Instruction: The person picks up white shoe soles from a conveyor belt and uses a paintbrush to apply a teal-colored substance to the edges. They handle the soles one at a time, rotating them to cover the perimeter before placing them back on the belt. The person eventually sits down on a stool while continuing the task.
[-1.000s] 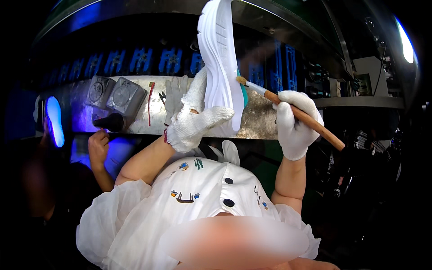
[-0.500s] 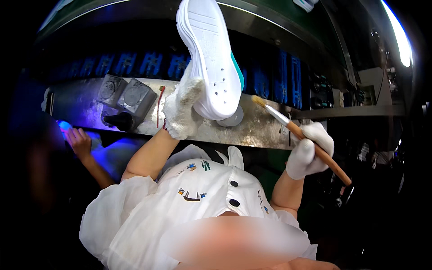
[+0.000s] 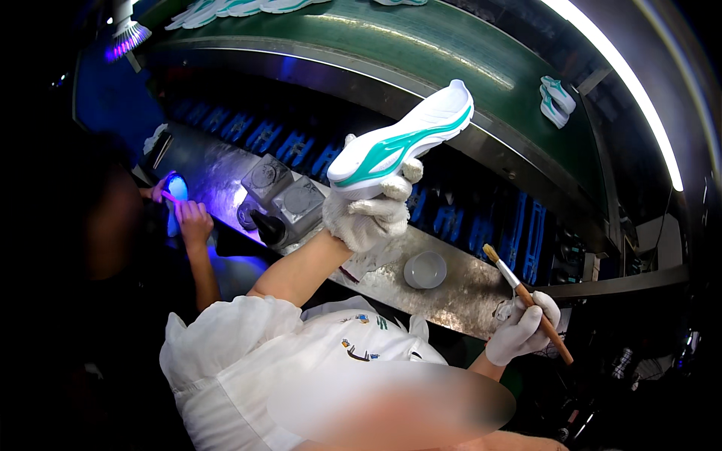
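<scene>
My left hand (image 3: 367, 214), in a white knit glove, holds up a white shoe sole with a teal stripe (image 3: 402, 140) above the steel bench (image 3: 466, 289). The sole lies on its side, its toe pointing up and right toward the green conveyor belt (image 3: 459, 64). My right hand (image 3: 523, 328), also gloved, rests low at the bench's right end and grips a wooden-handled brush (image 3: 524, 293), bristles pointing up and left. The brush is well apart from the sole. A small round white dish (image 3: 425, 269) sits on the bench between my hands.
More white and teal soles lie on the belt, a pair (image 3: 557, 99) at right and several (image 3: 226, 9) at the far top. Two grey boxes (image 3: 288, 194) stand on the bench. At left another person's hands (image 3: 184, 214) work on a sole under violet light.
My left hand has swung the sole from upright to lying sideways and carried it toward the belt. My right hand has dropped down and right with the brush, away from the sole.
</scene>
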Demonstrator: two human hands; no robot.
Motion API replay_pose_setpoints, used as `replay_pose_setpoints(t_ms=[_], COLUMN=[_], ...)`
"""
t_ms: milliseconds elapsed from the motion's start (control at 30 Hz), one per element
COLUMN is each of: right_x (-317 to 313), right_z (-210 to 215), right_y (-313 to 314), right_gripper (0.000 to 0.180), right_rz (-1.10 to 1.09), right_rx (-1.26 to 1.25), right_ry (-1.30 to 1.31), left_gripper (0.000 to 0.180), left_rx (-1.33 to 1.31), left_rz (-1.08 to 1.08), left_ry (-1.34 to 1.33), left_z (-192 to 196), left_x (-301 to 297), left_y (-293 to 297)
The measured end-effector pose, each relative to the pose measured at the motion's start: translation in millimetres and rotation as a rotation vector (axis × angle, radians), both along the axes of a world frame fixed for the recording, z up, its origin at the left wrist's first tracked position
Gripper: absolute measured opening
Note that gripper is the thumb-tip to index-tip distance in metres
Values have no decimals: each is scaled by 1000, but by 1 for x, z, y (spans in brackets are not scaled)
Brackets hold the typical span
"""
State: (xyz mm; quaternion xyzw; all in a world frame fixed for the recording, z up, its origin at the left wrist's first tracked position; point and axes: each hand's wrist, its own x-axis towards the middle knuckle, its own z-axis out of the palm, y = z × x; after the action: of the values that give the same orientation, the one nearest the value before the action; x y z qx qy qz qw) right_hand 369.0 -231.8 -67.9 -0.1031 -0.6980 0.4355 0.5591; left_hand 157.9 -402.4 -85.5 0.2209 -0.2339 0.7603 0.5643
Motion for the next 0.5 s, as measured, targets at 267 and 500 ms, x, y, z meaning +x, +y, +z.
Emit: replay_pose_setpoints(t_ms=[267,500], right_x=[17,18], right_z=[-12,-25], right_y=[17,23], right_gripper=[17,16], right_rz=[-40,-53], right_rx=[-166,-181], right_ry=[-97,-166], left_gripper=[84,56], left_rx=[-115,-1218], left_rz=[114,881], left_ry=[362,-112], left_z=[51,87], left_x=[-80,-261], left_y=[31,141])
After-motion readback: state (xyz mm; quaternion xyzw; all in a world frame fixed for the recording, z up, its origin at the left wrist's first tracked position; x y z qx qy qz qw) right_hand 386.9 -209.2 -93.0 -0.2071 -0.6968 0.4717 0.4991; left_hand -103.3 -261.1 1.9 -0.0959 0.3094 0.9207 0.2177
